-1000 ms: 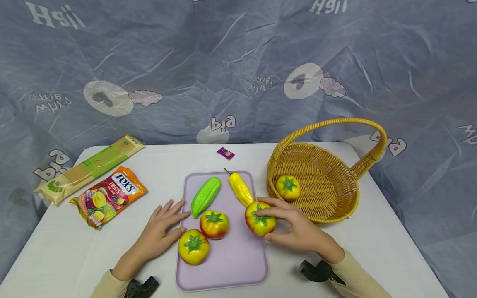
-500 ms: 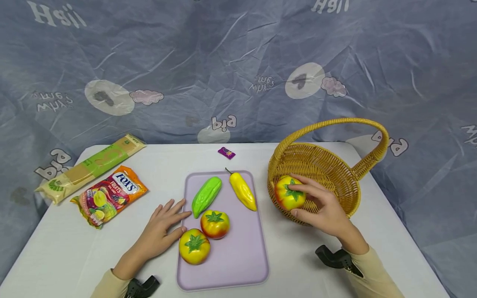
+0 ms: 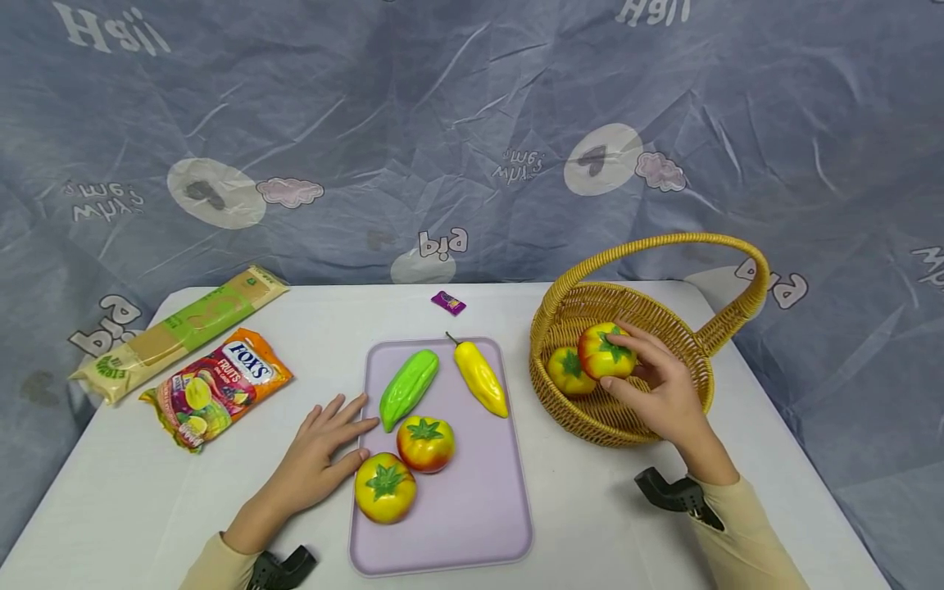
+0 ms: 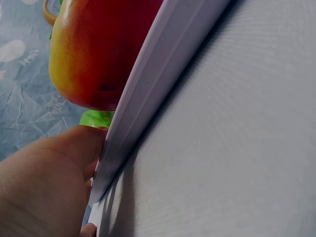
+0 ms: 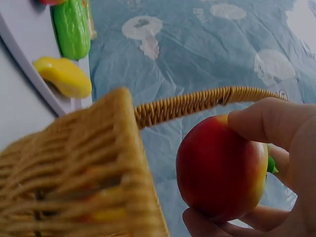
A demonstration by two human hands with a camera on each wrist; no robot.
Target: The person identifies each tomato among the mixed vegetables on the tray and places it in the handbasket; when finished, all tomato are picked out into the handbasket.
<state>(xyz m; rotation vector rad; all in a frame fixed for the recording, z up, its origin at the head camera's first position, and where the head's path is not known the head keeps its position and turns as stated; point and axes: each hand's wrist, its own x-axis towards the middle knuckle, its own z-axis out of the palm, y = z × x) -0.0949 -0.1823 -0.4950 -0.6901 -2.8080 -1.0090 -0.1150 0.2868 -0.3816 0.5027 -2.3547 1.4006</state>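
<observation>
My right hand (image 3: pixel 656 381) pinches a glossy red-and-yellow tomato (image 3: pixel 603 350) with a green leafy top, holding it over the wicker basket (image 3: pixel 693 393). Close up in the right wrist view, thumb and fingers wrap the sides of this tomato (image 5: pixel 217 170). A second tomato (image 3: pixel 566 375) lies inside the basket at its left. My left hand (image 3: pixel 320 451) rests with fingers spread at the left edge of the lilac tray (image 3: pixel 472 524). On that tray are two more tomatoes, one nearer (image 3: pixel 385 489) and one farther (image 3: pixel 425 444), a green ridged vegetable (image 3: pixel 409 389) and a yellow pepper (image 3: pixel 481 378).
A Fox's candy bag (image 3: pixel 221 389) and a long green-and-tan packet (image 3: pixel 184 332) lie on the left of the white table (image 3: pixel 590 541). Behind the tray is a small purple wrapped sweet (image 3: pixel 448 302). The basket's tall handle (image 3: pixel 664 240) arches over its bowl.
My right hand has carried the tomato from the tray's right side, up and rightward over the basket rim to above its inside. The left hand has stayed still.
</observation>
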